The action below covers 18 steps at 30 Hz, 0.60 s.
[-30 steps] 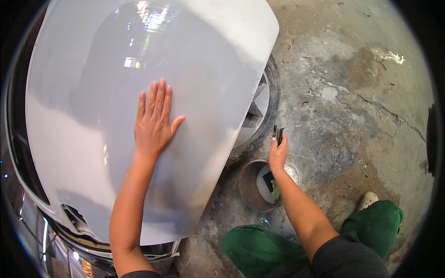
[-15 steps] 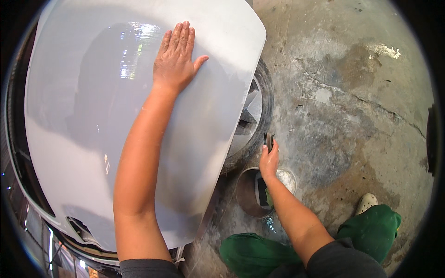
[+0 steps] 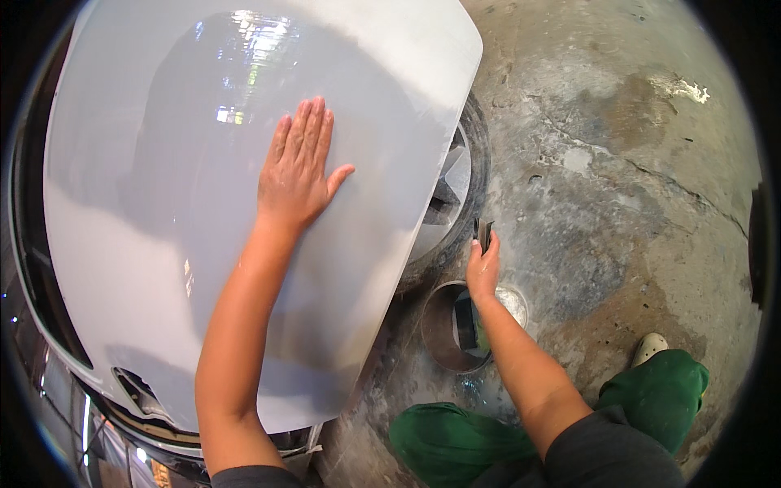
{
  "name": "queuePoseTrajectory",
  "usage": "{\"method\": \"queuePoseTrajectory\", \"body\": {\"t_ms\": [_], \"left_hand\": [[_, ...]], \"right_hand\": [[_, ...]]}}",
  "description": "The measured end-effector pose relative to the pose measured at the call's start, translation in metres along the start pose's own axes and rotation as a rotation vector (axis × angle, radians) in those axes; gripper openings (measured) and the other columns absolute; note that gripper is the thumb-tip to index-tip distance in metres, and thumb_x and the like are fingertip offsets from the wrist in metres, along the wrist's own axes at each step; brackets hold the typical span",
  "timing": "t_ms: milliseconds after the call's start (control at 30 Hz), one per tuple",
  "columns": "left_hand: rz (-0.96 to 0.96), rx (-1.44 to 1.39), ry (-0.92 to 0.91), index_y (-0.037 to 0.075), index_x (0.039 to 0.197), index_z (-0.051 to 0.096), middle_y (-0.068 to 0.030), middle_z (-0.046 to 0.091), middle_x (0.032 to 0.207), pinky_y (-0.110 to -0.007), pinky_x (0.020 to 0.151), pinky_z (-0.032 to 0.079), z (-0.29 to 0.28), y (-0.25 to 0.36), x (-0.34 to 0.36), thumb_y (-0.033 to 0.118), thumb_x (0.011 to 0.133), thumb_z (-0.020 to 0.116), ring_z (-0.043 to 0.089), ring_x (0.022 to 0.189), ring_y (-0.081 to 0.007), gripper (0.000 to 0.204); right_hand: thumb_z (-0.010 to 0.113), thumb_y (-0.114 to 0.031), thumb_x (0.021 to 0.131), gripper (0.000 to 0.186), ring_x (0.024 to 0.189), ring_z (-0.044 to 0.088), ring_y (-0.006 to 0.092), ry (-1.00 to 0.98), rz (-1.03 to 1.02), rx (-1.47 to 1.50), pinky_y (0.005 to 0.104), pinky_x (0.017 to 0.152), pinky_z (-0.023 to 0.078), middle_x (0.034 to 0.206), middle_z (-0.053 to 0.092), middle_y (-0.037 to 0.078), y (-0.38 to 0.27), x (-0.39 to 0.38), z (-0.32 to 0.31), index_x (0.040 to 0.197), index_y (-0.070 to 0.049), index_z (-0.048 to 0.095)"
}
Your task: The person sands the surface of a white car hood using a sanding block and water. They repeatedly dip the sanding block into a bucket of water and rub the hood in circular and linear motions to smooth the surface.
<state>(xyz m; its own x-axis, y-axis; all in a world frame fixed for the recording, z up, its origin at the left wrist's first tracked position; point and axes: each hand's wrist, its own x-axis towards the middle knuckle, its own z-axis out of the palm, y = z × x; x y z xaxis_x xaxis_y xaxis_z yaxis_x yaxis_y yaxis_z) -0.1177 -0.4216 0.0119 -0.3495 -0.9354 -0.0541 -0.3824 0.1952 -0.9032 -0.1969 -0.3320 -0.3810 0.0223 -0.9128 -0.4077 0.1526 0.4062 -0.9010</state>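
My left hand [image 3: 297, 167] lies flat on a grey-white car hood [image 3: 106, 163], fingers together and thumb spread out. A wet, shiny film covers the darker grey patch around and beyond it. Off the hood's right edge, beside the car wheel [image 3: 447, 187], my right hand [image 3: 484, 268] grips a folded piece of dark sandpaper [image 3: 483, 233] between thumb and fingers. Just below that hand stands a round bucket [image 3: 439, 329] with water and a dark flat piece in it. My right forearm partly covers the bucket's side.
Stained, cracked concrete floor [image 3: 602, 220] stretches away on the right. My green-trousered knees [image 3: 447, 439] and one pale clog [image 3: 649, 348] are at the lower right. An opening [image 3: 142, 394] shows in the car's front at lower left. A pale round patch [image 3: 512, 305] borders the bucket.
My left hand has slid back toward me over the hood, still flat. My right hand has shifted slightly up and right, the sandpaper still in its grip.
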Motion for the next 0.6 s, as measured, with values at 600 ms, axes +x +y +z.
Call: {"method": "queuePoseTrajectory", "body": {"t_ms": [600], "left_hand": [[-0.059, 0.054, -0.243, 0.004, 0.166, 0.027, -0.0127, 0.023, 0.174, -0.047, 0.132, 0.015, -0.027, 0.021, -0.214, 0.058, 0.108, 0.039, 0.02, 0.162, -0.0279, 0.08]], "right_hand": [[0.057, -0.03, 0.106, 0.056, 0.132, 0.057, 0.0461, -0.011, -0.068, 0.068, 0.0479, 0.11, 0.044, 0.143, 0.057, 0.031, 0.013, 0.003, 0.003, 0.151, 0.001, 0.043]]}}
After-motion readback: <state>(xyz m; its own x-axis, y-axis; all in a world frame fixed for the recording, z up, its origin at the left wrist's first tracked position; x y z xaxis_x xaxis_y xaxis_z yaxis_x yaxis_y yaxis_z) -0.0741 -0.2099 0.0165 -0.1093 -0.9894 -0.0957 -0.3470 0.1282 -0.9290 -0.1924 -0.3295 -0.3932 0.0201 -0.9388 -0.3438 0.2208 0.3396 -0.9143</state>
